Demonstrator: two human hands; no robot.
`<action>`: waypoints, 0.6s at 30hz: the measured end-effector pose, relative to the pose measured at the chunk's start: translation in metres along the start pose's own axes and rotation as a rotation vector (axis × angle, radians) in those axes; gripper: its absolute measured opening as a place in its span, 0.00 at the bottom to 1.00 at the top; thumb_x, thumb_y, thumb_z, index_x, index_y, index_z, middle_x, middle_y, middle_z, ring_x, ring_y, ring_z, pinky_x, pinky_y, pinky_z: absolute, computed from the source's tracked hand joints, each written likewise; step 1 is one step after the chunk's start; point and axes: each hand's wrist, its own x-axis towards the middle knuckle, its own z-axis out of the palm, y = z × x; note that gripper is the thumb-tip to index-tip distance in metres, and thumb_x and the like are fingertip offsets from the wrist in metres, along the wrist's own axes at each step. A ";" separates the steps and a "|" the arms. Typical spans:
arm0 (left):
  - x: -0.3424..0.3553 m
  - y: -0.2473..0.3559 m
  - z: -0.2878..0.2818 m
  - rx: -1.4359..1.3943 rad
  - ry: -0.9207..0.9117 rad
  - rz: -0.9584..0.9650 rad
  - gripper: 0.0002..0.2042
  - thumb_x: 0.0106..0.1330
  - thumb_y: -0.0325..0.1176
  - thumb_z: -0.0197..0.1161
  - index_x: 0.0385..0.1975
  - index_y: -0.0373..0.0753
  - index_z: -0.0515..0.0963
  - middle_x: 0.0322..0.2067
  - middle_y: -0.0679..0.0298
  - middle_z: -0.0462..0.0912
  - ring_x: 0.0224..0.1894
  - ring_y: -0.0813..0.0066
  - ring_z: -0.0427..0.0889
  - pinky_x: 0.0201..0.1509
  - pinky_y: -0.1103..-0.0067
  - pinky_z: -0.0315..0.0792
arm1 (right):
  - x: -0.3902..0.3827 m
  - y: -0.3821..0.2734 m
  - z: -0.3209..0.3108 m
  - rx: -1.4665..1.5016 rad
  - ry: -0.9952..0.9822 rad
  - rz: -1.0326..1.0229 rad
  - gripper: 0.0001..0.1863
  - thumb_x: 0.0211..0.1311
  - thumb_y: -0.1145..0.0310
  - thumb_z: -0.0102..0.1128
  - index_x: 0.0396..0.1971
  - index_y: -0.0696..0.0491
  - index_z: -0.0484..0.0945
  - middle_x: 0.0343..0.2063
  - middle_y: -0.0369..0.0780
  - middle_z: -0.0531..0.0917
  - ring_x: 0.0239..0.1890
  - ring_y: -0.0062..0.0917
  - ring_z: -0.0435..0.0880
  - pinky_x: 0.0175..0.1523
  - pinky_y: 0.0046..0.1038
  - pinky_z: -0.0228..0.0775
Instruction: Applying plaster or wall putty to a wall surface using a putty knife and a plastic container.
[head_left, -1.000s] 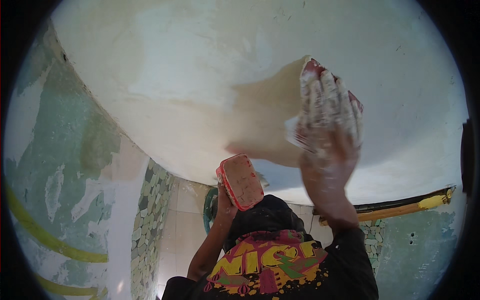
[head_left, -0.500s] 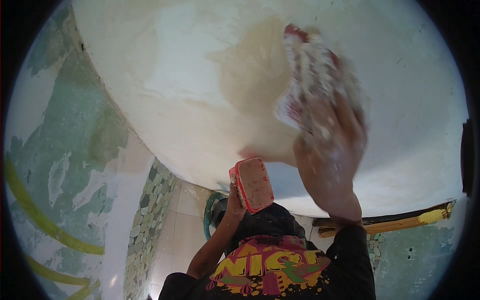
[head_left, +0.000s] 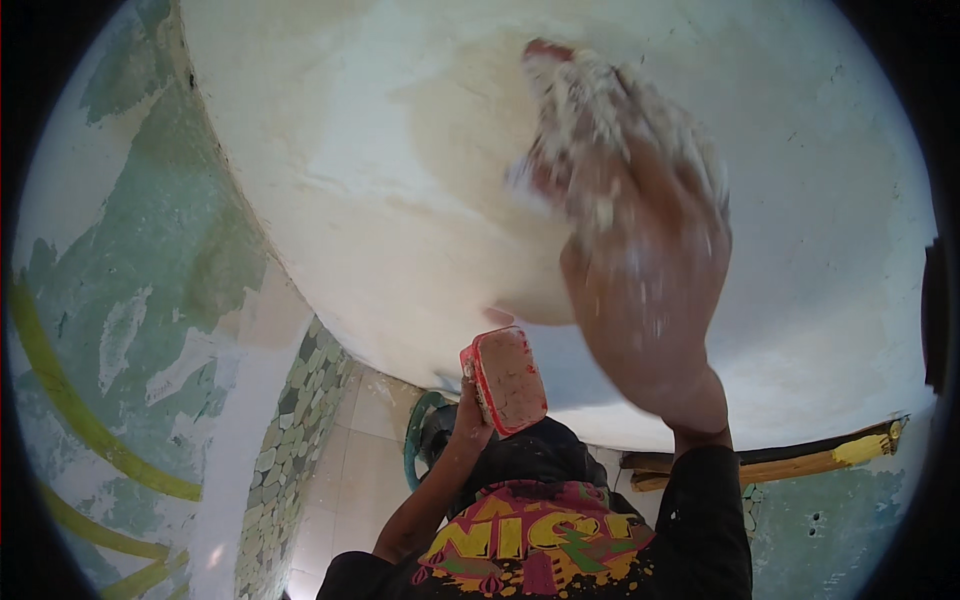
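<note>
My right hand [head_left: 645, 270], streaked white, reaches up to a broad pale plastered surface [head_left: 370, 130]. Its fingers press on what looks like a plaster-caked cloth [head_left: 600, 110] with red and whitish patches; motion blurs it. A damp, darker patch spreads on the surface beside those fingers. Lower down, my left hand [head_left: 472, 405] grips a small rectangular red tub [head_left: 511, 378] by its side. Dried plaster smears the tub's pinkish face and rim. Part of that hand is hidden behind the tub.
A green wall with white patches [head_left: 170, 230] stands at left, crossed by yellow bands [head_left: 90, 425]. Pebble-pattern tiles [head_left: 290, 430] run below it. At lower right lies a wooden strip with yellow paint [head_left: 810, 458]. A teal round rim [head_left: 414, 440] shows near my left forearm.
My right hand has slid to the left across the pale surface with the plaster-caked cloth. My left hand and the tub sit slightly lower in view.
</note>
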 end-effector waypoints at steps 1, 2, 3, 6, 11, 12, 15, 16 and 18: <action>0.001 0.000 0.000 -0.001 -0.027 -0.018 0.34 0.68 0.60 0.47 0.69 0.46 0.55 0.67 0.59 0.61 0.67 0.57 0.63 0.68 0.58 0.61 | 0.005 0.003 0.000 -0.087 0.039 0.027 0.13 0.48 0.70 0.58 0.36 0.54 0.79 0.43 0.43 0.80 0.38 0.33 0.83 0.42 0.37 0.74; 0.002 -0.001 0.000 -0.001 -0.054 -0.035 0.35 0.68 0.60 0.47 0.69 0.46 0.54 0.67 0.59 0.61 0.67 0.57 0.63 0.68 0.57 0.61 | 0.008 0.005 0.000 -0.173 0.078 0.054 0.12 0.48 0.70 0.58 0.36 0.54 0.79 0.43 0.43 0.80 0.38 0.34 0.83 0.42 0.37 0.74; 0.002 0.000 0.002 0.003 -0.062 -0.038 0.35 0.68 0.60 0.47 0.69 0.46 0.54 0.67 0.59 0.61 0.67 0.57 0.63 0.68 0.57 0.61 | -0.007 0.004 0.010 -0.090 0.005 0.006 0.13 0.49 0.69 0.58 0.36 0.54 0.79 0.43 0.44 0.80 0.39 0.34 0.83 0.42 0.36 0.75; -0.008 0.002 0.024 0.085 0.000 0.008 0.36 0.68 0.60 0.48 0.70 0.46 0.53 0.67 0.58 0.61 0.67 0.57 0.63 0.69 0.57 0.61 | -0.034 -0.012 0.013 -0.064 -0.279 -0.087 0.13 0.51 0.69 0.58 0.38 0.54 0.79 0.45 0.44 0.80 0.41 0.34 0.83 0.40 0.35 0.76; -0.018 0.017 0.031 -0.032 -0.116 -0.052 0.39 0.65 0.62 0.52 0.70 0.45 0.53 0.66 0.57 0.62 0.66 0.56 0.65 0.69 0.56 0.60 | 0.003 -0.009 -0.022 0.069 0.009 0.034 0.25 0.40 0.73 0.63 0.46 0.51 0.78 0.48 0.42 0.79 0.44 0.40 0.81 0.51 0.42 0.71; -0.017 0.014 0.030 -0.034 -0.118 -0.056 0.39 0.65 0.62 0.52 0.70 0.45 0.53 0.66 0.57 0.62 0.66 0.56 0.65 0.69 0.56 0.60 | 0.010 -0.003 -0.024 0.064 0.007 0.034 0.25 0.40 0.73 0.63 0.46 0.51 0.78 0.48 0.42 0.79 0.44 0.40 0.81 0.51 0.42 0.71; -0.012 0.014 0.027 -0.093 -0.286 -0.111 0.39 0.65 0.63 0.51 0.69 0.45 0.53 0.66 0.57 0.63 0.65 0.56 0.66 0.68 0.57 0.62 | 0.017 0.004 -0.017 -0.107 0.183 0.052 0.24 0.39 0.75 0.61 0.44 0.52 0.79 0.45 0.42 0.80 0.43 0.40 0.81 0.49 0.41 0.72; -0.015 0.014 0.029 -0.100 -0.258 -0.082 0.35 0.68 0.60 0.47 0.69 0.44 0.55 0.65 0.56 0.64 0.64 0.57 0.68 0.67 0.58 0.64 | 0.005 0.000 -0.007 -0.081 0.080 0.065 0.24 0.38 0.76 0.61 0.43 0.52 0.79 0.44 0.42 0.80 0.43 0.41 0.81 0.48 0.39 0.72; -0.019 0.014 0.028 -0.109 -0.227 -0.053 0.32 0.71 0.58 0.43 0.68 0.43 0.56 0.64 0.56 0.65 0.64 0.57 0.69 0.65 0.59 0.66 | -0.016 -0.006 0.004 -0.053 -0.025 0.076 0.23 0.38 0.77 0.60 0.42 0.53 0.79 0.44 0.43 0.80 0.43 0.41 0.81 0.48 0.38 0.73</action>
